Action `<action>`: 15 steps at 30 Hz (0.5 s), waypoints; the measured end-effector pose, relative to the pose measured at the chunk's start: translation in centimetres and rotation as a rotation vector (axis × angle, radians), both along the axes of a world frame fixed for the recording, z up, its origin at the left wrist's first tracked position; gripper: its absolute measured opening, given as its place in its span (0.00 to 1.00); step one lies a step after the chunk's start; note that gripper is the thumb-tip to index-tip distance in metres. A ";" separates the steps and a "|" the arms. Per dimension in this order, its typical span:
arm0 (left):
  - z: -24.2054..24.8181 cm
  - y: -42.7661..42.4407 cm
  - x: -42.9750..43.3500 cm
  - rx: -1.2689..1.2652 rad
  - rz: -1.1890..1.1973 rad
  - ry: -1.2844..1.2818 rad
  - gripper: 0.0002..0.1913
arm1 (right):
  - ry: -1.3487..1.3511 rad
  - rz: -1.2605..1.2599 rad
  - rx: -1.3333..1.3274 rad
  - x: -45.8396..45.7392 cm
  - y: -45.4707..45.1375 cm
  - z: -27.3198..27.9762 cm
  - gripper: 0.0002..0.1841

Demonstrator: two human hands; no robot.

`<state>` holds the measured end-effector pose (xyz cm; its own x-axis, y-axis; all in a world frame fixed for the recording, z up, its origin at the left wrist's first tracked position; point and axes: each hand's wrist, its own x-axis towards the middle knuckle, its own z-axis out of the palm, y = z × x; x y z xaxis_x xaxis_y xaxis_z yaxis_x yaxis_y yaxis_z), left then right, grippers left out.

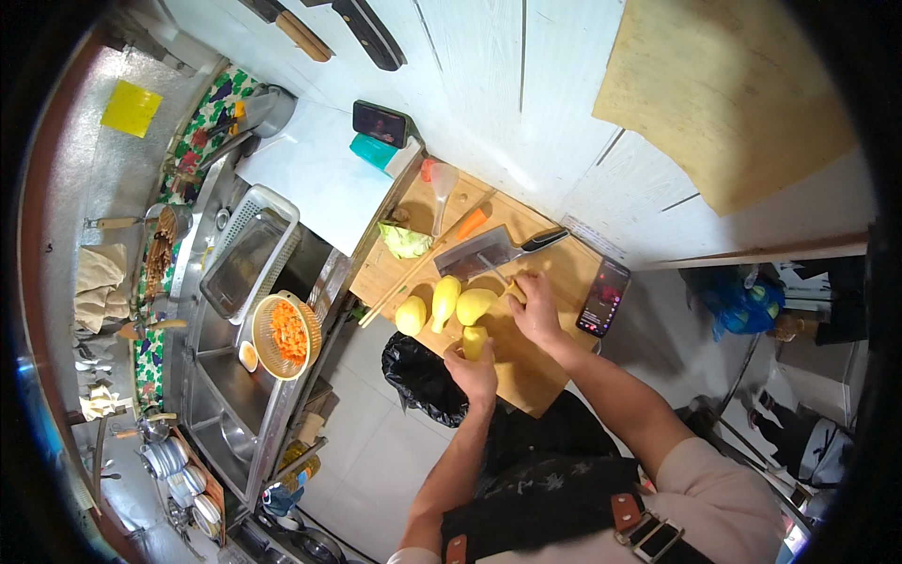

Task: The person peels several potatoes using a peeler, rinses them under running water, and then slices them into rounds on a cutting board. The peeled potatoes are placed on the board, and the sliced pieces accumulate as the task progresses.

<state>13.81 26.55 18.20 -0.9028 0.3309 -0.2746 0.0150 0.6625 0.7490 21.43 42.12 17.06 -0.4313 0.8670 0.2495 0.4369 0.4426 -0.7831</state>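
My left hand (472, 374) grips a yellow peeled vegetable (475, 342), perhaps a potato, near the front edge of a wooden board (532, 359). In my right hand (537, 314) is a slim metal tool with a yellow handle (516, 290); its exact kind is unclear. The tool's shaft points over the blade of a cleaver (468, 255), which lies with its black handle towards the wall. Three more yellow pieces rest just beyond my left hand: a rounded one (411, 315), a long one (445, 302) and a thick one (476, 305).
Long chopsticks (416, 271), a carrot piece (473, 223), cabbage (405, 241) and a rice paddle (442, 194) lie farther back. A phone (604, 296) borders the board's right side. Below sits a black-lined bin (416, 377). Left, a colander of diced carrot (311, 352) stands by the sink.
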 end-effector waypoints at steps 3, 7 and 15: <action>0.4 0.6 1.6 -0.158 -0.007 0.072 0.36 | 0.075 0.194 -0.140 -2.3 2.0 2.0 0.18; -0.1 0.4 1.9 -0.139 0.053 -0.057 0.43 | -0.027 0.616 -0.159 -8.3 3.3 4.2 0.20; -0.6 -2.9 1.6 0.219 -0.069 -0.349 0.41 | -0.707 1.104 -0.081 -14.9 6.4 4.3 0.31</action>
